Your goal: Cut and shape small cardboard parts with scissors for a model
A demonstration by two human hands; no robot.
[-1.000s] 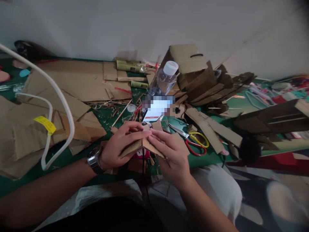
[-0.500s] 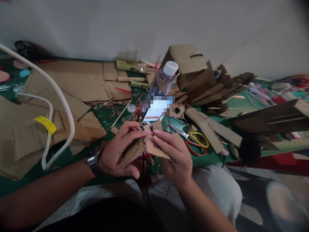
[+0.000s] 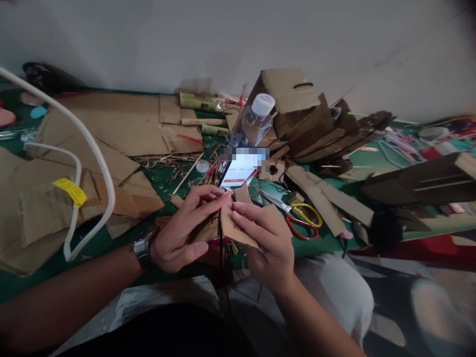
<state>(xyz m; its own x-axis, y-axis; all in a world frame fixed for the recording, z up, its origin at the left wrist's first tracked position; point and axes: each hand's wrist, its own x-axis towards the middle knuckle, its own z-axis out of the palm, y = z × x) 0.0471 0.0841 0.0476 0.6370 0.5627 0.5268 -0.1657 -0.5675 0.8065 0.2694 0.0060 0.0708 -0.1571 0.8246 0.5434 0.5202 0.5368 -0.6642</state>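
A small piece of brown cardboard (image 3: pixel 232 225) with dark print is in front of me, angled upright. My right hand (image 3: pixel 269 238) grips it, its fingers laid over the printed face and the thumb hidden behind. On the other side, my left hand (image 3: pixel 186 228) has its fingers stretched out, their tips touching the cardboard's upper edge, with the thumb apart. Another cardboard part (image 3: pixel 208 229) lies behind the left fingers; whether the two parts are joined I cannot tell. Just beyond my hands a phone (image 3: pixel 240 171) shows a timer. Scissors (image 3: pixel 293 213) with red and yellow handles lie right of my hand.
A capped plastic bottle (image 3: pixel 253 121) stands behind the phone. Cardboard sheets (image 3: pixel 111 124) cover the left of the green table, under a looping white cable (image 3: pixel 106 173) with a yellow tag. A cardboard box (image 3: pixel 286 89) and strips (image 3: pixel 327 196) are to the right, with sticks and scraps around.
My left thumb has drawn back and up, away from the cardboard's lower part. The printed piece has turned slightly and shifted left in my right hand.
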